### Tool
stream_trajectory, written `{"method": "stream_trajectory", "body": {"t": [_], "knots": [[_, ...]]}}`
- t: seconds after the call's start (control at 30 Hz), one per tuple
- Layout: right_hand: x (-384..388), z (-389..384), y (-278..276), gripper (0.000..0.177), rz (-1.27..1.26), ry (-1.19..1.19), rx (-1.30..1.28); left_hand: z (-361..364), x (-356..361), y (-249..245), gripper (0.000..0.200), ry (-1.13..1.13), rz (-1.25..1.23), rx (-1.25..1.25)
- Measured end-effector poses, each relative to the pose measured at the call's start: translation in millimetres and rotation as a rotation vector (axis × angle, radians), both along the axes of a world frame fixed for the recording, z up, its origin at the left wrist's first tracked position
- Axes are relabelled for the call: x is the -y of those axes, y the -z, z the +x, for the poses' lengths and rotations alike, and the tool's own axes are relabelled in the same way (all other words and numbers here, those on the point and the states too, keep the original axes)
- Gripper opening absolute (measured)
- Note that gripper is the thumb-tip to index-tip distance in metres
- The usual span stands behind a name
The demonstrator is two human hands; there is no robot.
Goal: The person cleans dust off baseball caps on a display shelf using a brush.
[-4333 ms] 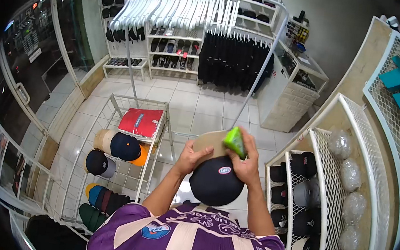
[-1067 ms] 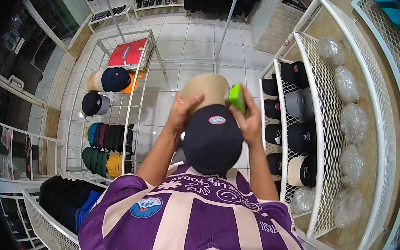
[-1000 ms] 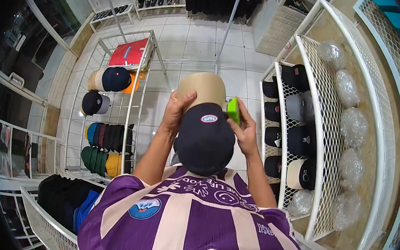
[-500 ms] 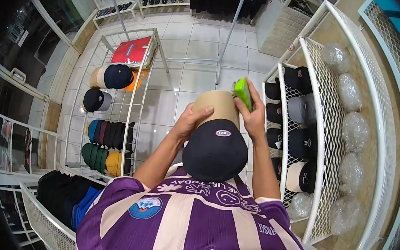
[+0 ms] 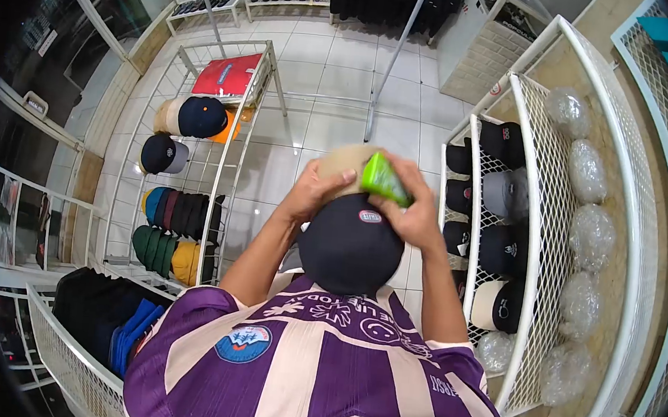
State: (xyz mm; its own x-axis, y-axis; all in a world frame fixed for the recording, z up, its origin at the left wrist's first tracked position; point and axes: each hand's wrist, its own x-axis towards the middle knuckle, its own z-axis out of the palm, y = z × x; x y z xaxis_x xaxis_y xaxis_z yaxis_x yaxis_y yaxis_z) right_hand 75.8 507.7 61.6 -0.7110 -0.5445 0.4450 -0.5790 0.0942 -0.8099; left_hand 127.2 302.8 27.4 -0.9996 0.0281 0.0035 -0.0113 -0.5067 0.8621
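A cap with a black crown and beige brim [image 5: 352, 242] is held up in front of my chest, a small oval patch on its front. My left hand [image 5: 316, 189] is closed on the left side of the brim, thumb lying on top. A bright green, palm-sized brush [image 5: 384, 179] is gripped in my right hand [image 5: 414, 204]. The brush overlaps the right part of the brim, just above the patch, and its underside is hidden.
On the left, a white wire rack [image 5: 211, 253] holds rows of caps and a red packet [image 5: 226, 76]. The white mesh shelf [image 5: 528, 305] at right carries more caps and several plastic-wrapped bundles [image 5: 592, 235]. Dark folded clothes [image 5: 91, 306] lie at lower left.
My right hand has brought the green brush leftward and down, from beside the brim to over it, and turned it. My left hand keeps its hold on the cap.
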Motion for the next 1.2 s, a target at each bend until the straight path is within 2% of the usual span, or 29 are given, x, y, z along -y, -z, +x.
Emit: {"method": "stream_trajectory", "body": {"t": [0.07,0.13,0.2,0.23,0.27,0.33,0.4,0.43,0.53,0.6,0.67,0.73,0.77,0.8,0.93,1.0,1.07,1.1,1.13,1.2], "knots": [[4.7,-17.8,-2.0,0.066,-0.053,0.155,0.099,3.1,-3.6,4.0,0.035,0.054,0.000,0.050],[8.4,-15.5,5.5,0.065,-0.115,0.204,0.189,-0.6,-3.1,6.4,0.037,0.011,0.029,0.037],[4.2,1.2,20.1,0.064,-0.046,0.154,0.070,0.6,5.3,-4.8,0.037,-0.038,0.088,0.039],[0.6,10.5,27.5,0.065,-0.085,0.057,0.122,2.3,8.5,-10.0,0.037,-0.086,0.144,0.044],[-2.8,19.6,32.1,0.066,-0.189,-0.031,0.294,3.4,9.3,-7.9,0.037,-0.098,0.144,0.041],[-4.1,7.0,35.3,0.065,-0.150,0.099,0.203,5.5,4.7,2.0,0.038,-0.067,0.073,0.020],[2.1,-10.3,30.5,0.065,-0.226,0.245,0.206,7.2,-3.0,10.7,0.039,-0.008,0.091,0.048],[3.5,-14.2,26.0,0.065,-0.262,0.209,0.316,7.3,-4.6,12.3,0.039,-0.011,0.096,0.032],[2.9,1.9,45.2,0.067,-0.266,0.129,0.344,1.1,1.7,-10.8,0.039,-0.110,0.080,-0.017],[-4.5,22.2,63.1,0.068,-0.304,0.043,0.487,3.0,14.2,-25.5,0.038,-0.108,0.234,0.001],[-6.3,14.9,82.2,0.068,-0.348,0.088,0.489,1.0,8.7,-9.9,0.038,-0.135,0.199,-0.023],[-2.0,-3.8,63.1,0.067,-0.369,0.195,0.426,2.7,-3.5,4.0,0.038,-0.038,0.080,-0.043],[0.5,-11.7,45.2,0.066,-0.415,0.179,0.382,2.8,-7.6,7.1,0.038,-0.003,0.082,0.004],[-0.6,-18.3,38.6,0.064,-0.431,0.136,0.443,2.2,-9.0,8.3,0.038,0.001,0.084,0.000],[0.6,7.6,61.4,0.066,-0.342,0.099,0.438,-3.9,2.4,-2.6,0.038,-0.193,0.138,-0.013],[-3.2,11.8,74.1,0.067,-0.382,0.058,0.513,1.2,8.3,-5.5,0.038,-0.144,0.239,-0.010],[-7.1,1.2,56.4,0.066,-0.346,0.111,0.468,9.7,-2.6,4.6,0.038,-0.106,0.204,0.029],[-4.8,-13.3,49.6,0.063,-0.333,0.177,0.348,10.8,-10.6,11.7,0.038,-0.054,0.144,0.061],[-1.3,-17.1,27.0,0.062,-0.307,0.193,0.438,12.0,-18.2,14.9,0.038,-0.004,0.087,0.091],[-0.5,-30.1,35.5,0.063,-0.304,0.141,0.410,8.0,-19.7,14.1,0.037,-0.019,0.104,0.095]]}}
